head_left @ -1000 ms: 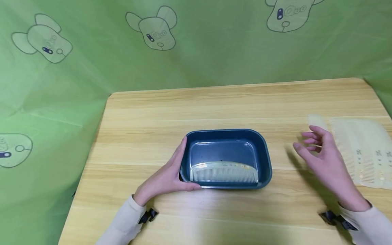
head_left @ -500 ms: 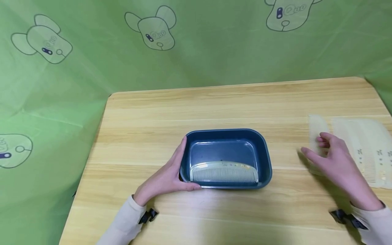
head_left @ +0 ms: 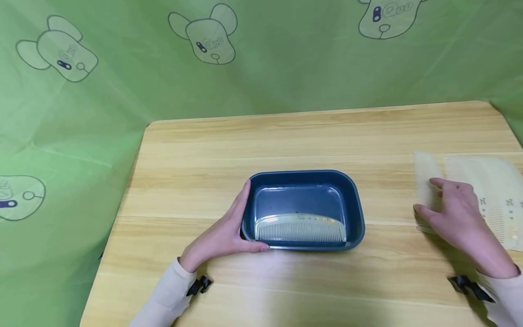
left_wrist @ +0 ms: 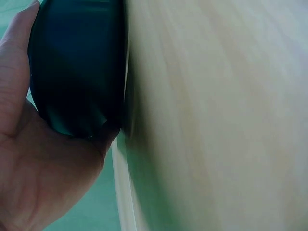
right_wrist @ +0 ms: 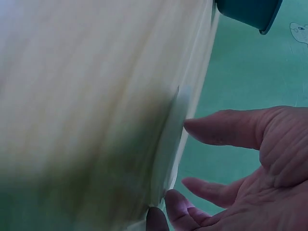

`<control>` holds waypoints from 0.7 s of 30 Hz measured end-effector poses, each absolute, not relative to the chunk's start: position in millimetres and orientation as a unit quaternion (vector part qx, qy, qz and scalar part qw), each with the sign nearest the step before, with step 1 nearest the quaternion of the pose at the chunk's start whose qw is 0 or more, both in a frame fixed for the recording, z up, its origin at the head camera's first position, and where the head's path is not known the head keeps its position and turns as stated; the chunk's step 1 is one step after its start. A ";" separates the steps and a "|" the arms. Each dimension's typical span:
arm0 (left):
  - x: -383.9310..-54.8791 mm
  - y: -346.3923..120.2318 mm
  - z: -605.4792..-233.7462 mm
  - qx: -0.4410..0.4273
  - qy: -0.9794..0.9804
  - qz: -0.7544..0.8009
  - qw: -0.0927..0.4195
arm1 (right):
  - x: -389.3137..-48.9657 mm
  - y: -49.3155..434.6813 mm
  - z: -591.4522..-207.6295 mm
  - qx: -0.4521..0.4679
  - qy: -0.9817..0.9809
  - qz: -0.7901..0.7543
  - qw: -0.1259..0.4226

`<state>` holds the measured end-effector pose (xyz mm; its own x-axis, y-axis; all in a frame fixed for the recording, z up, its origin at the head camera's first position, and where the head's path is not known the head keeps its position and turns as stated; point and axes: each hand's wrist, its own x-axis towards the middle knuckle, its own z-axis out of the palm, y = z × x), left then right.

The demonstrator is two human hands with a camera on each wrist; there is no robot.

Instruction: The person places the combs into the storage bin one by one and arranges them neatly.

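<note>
At the worktop's right side, the right hand is settling over the leftmost loose comb, now within grasp, its fingers standing spread; the left hand is gripping the blue box, another comb lying inside.

A tub stands near the middle of the table, with a comb lying inside along its near wall. The left hand is at the tub's left end. Well apart to the right, a lone comb lies partly beneath the right hand, with a row of combs just beyond it rightward. Cloth hangs behind the table
</note>
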<state>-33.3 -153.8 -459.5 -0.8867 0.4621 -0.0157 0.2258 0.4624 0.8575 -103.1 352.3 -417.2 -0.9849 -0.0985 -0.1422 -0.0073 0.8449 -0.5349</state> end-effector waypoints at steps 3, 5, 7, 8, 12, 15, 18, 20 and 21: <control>-33.1 -153.1 -458.4 0.202 0.844 0.481 0.127 | -103.3 352.9 -417.5 -0.024 0.958 -0.275 0.077; -32.8 -152.6 -457.4 0.201 0.843 0.482 0.127 | -104.1 353.3 -418.2 -0.021 0.959 -0.274 0.074; -32.4 -152.1 -456.3 0.201 0.843 0.482 0.129 | -105.4 354.7 -418.4 -0.016 0.959 -0.271 0.080; -32.5 -151.9 -456.0 0.201 0.843 0.483 0.129 | -106.2 355.7 -418.6 -0.014 0.960 -0.268 0.084; -31.5 -152.6 -455.5 0.196 0.842 0.485 0.134 | -110.5 359.1 -419.7 -0.019 0.961 -0.257 0.102; -30.8 -153.4 -455.5 0.194 0.842 0.485 0.134 | -114.2 360.2 -420.1 -0.031 0.957 -0.265 0.113; -30.7 -153.0 -455.0 0.195 0.843 0.484 0.132 | -115.7 361.2 -417.7 -0.040 0.953 -0.270 0.131; -30.9 -152.5 -454.9 0.195 0.843 0.483 0.132 | -115.3 361.0 -415.5 -0.047 0.953 -0.265 0.139; -31.2 -152.2 -454.9 0.196 0.843 0.483 0.131 | -114.6 360.8 -414.5 -0.051 0.953 -0.262 0.142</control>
